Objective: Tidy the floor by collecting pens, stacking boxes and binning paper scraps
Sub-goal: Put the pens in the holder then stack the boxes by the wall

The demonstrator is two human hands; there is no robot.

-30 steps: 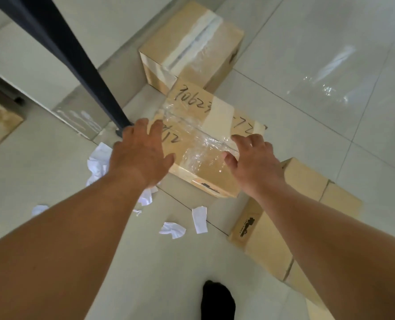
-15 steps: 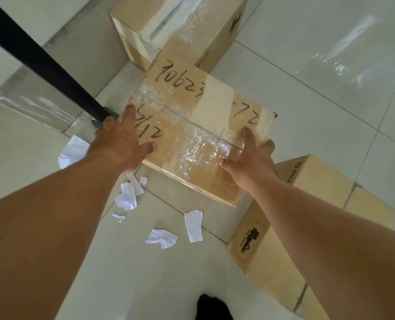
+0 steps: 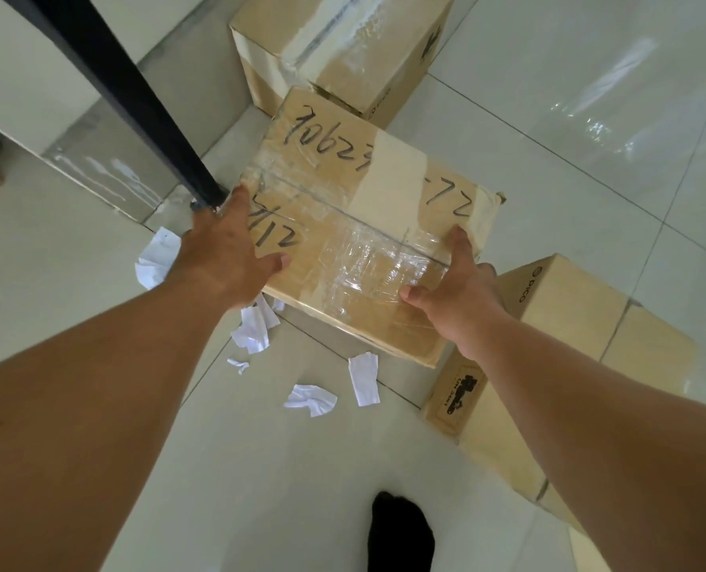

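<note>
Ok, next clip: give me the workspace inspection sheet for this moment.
Surface: pale glossy floor tiles.
Job's things: handwritten taped box held at both sides; taped box behind it; printed box at right; no pens seen.
Clutter: torn paper scraps on the floor.
Grips: left hand and right hand on the held box.
Cables: nothing seen.
Surroundings: black leg, dark foot.

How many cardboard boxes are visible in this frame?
3: the handwritten box held between both hands, the taped box behind it, and the printed box on the floor at right.
</note>
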